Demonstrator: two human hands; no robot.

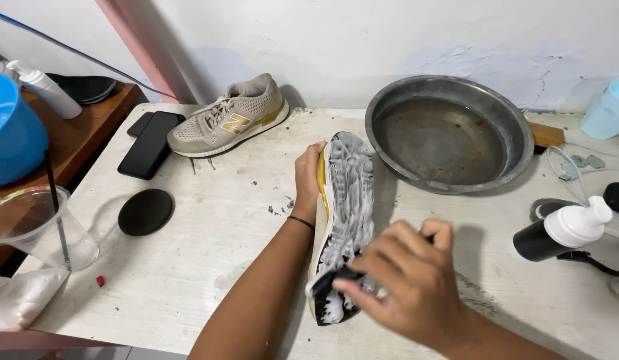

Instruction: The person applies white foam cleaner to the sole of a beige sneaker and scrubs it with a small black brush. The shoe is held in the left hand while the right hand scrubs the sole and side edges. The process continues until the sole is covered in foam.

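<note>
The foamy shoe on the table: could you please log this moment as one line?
left hand: holds foamy shoe sole-up | right hand: scrubs heel, tool mostly hidden | metal basin: beside | second shoe: upright behind

My left hand [308,179] reaches forward on a nearly straight forearm, a thin dark band round the wrist, fingers curled away from me and thumb side up in a clamping grip. My right hand [406,280] sits nearer, knuckles up, fingers bent and pinched together, wrist angled in from the lower right.
</note>
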